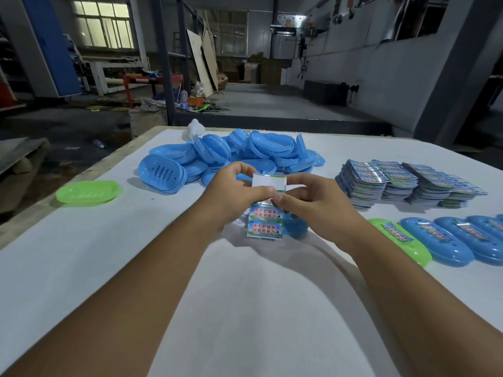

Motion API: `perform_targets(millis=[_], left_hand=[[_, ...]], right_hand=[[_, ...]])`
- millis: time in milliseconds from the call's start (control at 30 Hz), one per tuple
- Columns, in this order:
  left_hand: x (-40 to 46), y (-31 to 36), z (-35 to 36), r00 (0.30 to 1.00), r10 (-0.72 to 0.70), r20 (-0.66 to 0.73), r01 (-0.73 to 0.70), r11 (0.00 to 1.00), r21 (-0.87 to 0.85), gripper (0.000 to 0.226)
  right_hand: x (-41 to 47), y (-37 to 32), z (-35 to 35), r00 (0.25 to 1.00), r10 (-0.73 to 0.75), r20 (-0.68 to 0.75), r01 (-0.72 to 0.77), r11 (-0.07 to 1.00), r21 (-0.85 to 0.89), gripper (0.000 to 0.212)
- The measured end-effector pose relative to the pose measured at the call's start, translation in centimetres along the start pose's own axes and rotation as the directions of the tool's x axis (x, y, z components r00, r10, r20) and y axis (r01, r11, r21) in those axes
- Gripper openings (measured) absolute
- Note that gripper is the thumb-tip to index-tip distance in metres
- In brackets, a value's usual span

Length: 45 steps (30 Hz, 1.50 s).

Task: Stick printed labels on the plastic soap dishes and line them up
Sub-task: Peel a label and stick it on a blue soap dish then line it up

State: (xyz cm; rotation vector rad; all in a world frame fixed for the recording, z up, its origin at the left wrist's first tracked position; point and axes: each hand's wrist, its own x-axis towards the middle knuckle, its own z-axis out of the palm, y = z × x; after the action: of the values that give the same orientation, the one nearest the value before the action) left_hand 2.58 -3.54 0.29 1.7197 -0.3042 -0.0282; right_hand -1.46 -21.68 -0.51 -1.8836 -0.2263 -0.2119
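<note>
- Left hand (pixel 234 191) and right hand (pixel 307 202), centre of frame, both pinching one label strip (pixel 266 213); top of strip folded back, white backing showing, likely to peel one sticker free.
- Grip state: thumbs and fingertips of both hands pressed together on the strip's upper part, nothing else held.
- Lower part of strip hanging down with two printed labels facing up.
- Blue dish (pixel 296 227) partly hidden under the hands, just right of the strip; probably next to be labelled.
- Pile of unlabelled blue soap dishes (pixel 217 156) above centre, within reach as stock.
- Lone green dish (pixel 88 192) at left of table (pixel 81 268), no label seen.
- Stacks of label sheets (pixel 402 183) at right.
- Labelled dishes (pixel 435 240) lined up side by side, lower right, first one green; finished row.
</note>
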Motion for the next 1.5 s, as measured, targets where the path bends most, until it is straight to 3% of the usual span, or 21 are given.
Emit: perform_targets(millis=[200,367,567,700,800,900,1033,1267,1500], left_hand=[[0.3,0.2,-0.2,0.998,-0.046,-0.053,0.046,0.999,-0.004,0.022],[0.2,0.1,-0.3,0.997,-0.023,-0.077,0.033,0.991,0.132,0.027],[-0.1,0.2,-0.4,0.999,0.015,-0.037,-0.008,0.984,0.18,0.027],[-0.3,0.3,-0.2,0.999,0.036,0.027,-0.039,0.988,0.147,0.029],[-0.3,0.1,0.0,0.997,0.055,0.058,-0.062,0.989,0.135,0.028],[-0.2,-0.2,0.1,0.995,0.075,0.07,-0.085,0.985,0.147,0.028],[-0.2,-0.5,0.2,0.993,0.098,0.072,-0.108,0.981,0.16,0.028],[0.1,-1.2,0.5,0.992,0.121,-0.034,-0.111,0.969,0.22,0.015],[0.7,-1.2,0.0,0.984,0.011,-0.177,0.031,0.971,0.238,0.009]], right_hand=[[0.4,0.1,-0.5,0.995,0.044,-0.095,-0.045,0.999,-0.005,0.018],[0.6,0.3,-0.8,0.991,0.057,-0.123,-0.058,0.998,-0.003,0.02],[0.6,0.4,-0.9,0.987,0.069,-0.142,-0.074,0.997,-0.031,0.029],[0.7,0.9,-1.0,0.958,-0.003,-0.287,-0.079,0.959,-0.273,0.031],[0.6,1.0,-0.8,0.974,-0.011,-0.228,-0.038,0.977,-0.209,0.021],[-0.1,0.4,-0.4,0.989,-0.039,-0.146,0.011,0.982,-0.188,0.025],[-0.1,0.2,-0.3,0.991,-0.032,-0.131,0.005,0.98,-0.198,0.015],[0.1,0.1,-0.8,0.98,0.058,-0.192,-0.097,0.976,-0.195,0.021],[0.3,0.2,-1.3,0.952,0.122,-0.279,-0.175,0.969,-0.174,0.023]])
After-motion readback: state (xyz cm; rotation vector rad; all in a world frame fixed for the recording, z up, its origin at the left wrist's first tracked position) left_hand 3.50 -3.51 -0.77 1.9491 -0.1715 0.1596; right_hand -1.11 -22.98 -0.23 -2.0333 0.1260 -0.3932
